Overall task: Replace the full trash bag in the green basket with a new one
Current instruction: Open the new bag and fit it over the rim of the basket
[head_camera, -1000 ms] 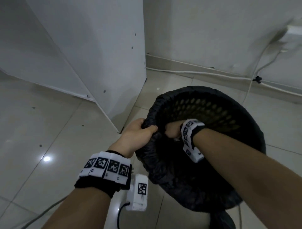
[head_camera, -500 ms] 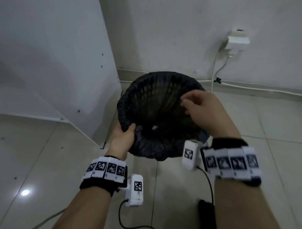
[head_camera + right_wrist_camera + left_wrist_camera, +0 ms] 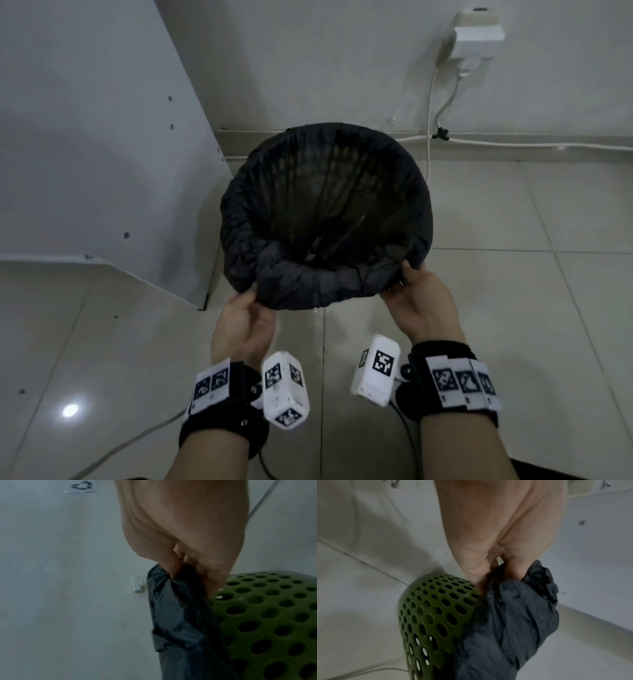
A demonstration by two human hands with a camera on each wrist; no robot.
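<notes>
A black trash bag (image 3: 308,284) lines the green perforated basket (image 3: 433,615), its edge folded down over the whole rim. The basket stands on the tiled floor by the wall. My left hand (image 3: 245,318) pinches the bag's folded edge (image 3: 513,601) at the near-left of the rim. My right hand (image 3: 416,301) pinches the bag's edge (image 3: 175,608) at the near-right, against the basket's side (image 3: 267,615). The basket's holes show faintly through the thin bag inside. I cannot see the inner bottom clearly.
A white cabinet panel (image 3: 102,154) stands close on the basket's left. A wall socket with a plug (image 3: 478,37) and white cables (image 3: 431,102) sit behind and to the right. Another cable (image 3: 130,442) trails over the floor tiles near my left arm.
My right hand has come off the far rim to the near-right edge and taken hold of the bag. My left hand slid round to the near-left. My head pulled back.
</notes>
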